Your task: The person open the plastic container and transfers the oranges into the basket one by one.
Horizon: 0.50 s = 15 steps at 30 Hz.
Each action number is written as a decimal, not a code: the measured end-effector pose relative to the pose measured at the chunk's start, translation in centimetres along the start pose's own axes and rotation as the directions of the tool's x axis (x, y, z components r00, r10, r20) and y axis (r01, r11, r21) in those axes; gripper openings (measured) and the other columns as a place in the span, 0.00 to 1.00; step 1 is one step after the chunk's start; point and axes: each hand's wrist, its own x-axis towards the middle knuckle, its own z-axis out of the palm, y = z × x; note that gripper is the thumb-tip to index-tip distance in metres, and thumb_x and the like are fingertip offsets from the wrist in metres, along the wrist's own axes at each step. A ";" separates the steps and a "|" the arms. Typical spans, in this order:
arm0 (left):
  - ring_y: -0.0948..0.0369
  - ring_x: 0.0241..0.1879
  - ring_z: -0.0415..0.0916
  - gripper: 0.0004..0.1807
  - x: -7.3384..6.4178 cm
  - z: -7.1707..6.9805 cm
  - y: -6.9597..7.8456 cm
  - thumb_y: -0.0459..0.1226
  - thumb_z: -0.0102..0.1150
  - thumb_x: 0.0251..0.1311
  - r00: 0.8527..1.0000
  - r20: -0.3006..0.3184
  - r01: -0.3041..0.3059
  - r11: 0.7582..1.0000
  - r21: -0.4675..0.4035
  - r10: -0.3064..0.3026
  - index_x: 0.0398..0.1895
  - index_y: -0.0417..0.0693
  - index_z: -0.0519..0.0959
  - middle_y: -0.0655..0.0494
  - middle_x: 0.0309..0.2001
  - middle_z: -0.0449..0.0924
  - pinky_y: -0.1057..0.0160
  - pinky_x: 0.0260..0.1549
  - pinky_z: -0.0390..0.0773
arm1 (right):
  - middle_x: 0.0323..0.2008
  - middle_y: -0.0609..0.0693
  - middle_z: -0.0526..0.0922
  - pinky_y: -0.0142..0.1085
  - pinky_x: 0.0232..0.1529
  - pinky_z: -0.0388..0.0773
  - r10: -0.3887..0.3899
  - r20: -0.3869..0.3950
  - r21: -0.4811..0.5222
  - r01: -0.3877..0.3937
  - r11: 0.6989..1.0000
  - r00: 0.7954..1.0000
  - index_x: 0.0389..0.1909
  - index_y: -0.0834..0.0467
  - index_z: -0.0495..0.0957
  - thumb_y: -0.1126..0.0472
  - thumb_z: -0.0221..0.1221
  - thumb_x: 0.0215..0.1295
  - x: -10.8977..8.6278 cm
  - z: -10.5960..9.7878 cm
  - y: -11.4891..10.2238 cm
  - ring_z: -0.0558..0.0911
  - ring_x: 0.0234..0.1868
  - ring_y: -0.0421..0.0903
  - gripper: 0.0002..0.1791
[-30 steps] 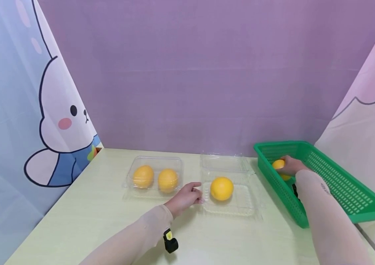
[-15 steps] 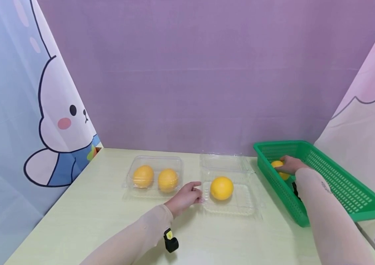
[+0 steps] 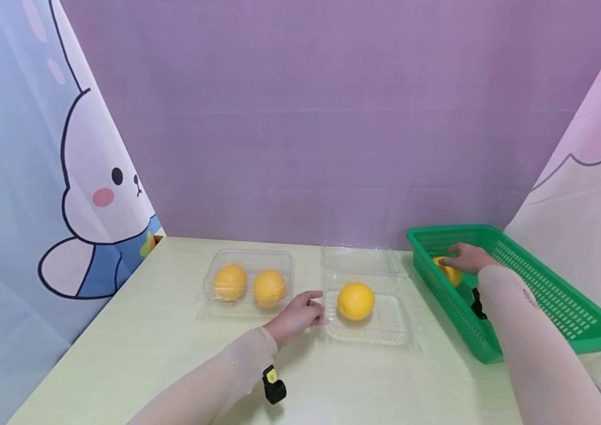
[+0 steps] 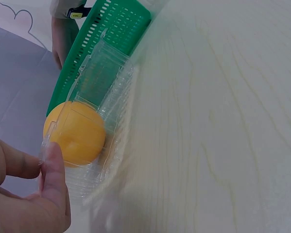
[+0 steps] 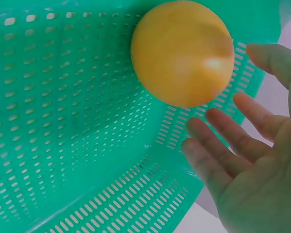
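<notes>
In the head view my left hand point(image 3: 297, 319) is at the left edge of an open clear plastic clamshell box point(image 3: 391, 321). The left wrist view shows thumb and forefinger pinching the rim of the box. One orange point(image 3: 356, 301) sits in its left half, and the lid point(image 3: 361, 261) is folded back behind. My right hand point(image 3: 473, 260) is inside the green basket point(image 3: 550, 283), beside another orange point(image 3: 450, 274). Its fingers point(image 5: 232, 133) are spread and gently bent in the right wrist view, with the orange resting on the basket floor by the wall.
A closed clear clamshell box point(image 3: 250, 258) with two oranges point(image 3: 229, 283) inside stands left of the open one. Behind the pale wooden table point(image 3: 173, 307) hangs a purple cloth point(image 3: 300, 118). Printed cloths point(image 3: 104, 177) border both sides.
My right hand has drawn slightly right and away from the orange in the basket, its fingers loosening, and more of that orange shows. My left hand has stayed in place on the box.
</notes>
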 end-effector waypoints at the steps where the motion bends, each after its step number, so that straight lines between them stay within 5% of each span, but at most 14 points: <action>1: 0.56 0.33 0.74 0.27 0.0 0.0 0.0 0.30 0.47 0.62 1.000 0.000 -0.001 1.000 -0.002 0.001 0.64 0.33 0.57 0.41 0.40 0.69 0.62 0.40 0.77 | 0.58 0.76 0.58 0.62 0.46 0.67 -0.003 0.000 0.004 0.003 1.000 1.000 0.61 0.73 0.58 0.39 0.48 0.62 0.0 -0.1 0.0 0.61 0.54 0.73 0.42; 15: 0.58 0.31 0.74 0.27 0.2 -0.1 -0.2 0.28 0.46 0.61 1.000 0.008 -0.010 0.999 -0.039 0.010 0.64 0.31 0.56 0.44 0.37 0.68 0.63 0.39 0.78 | 0.56 0.72 0.65 0.59 0.44 0.70 -0.028 -0.023 0.039 0.029 0.999 0.999 0.63 0.70 0.57 0.38 0.46 0.63 -0.4 -0.9 -1.1 0.65 0.53 0.70 0.42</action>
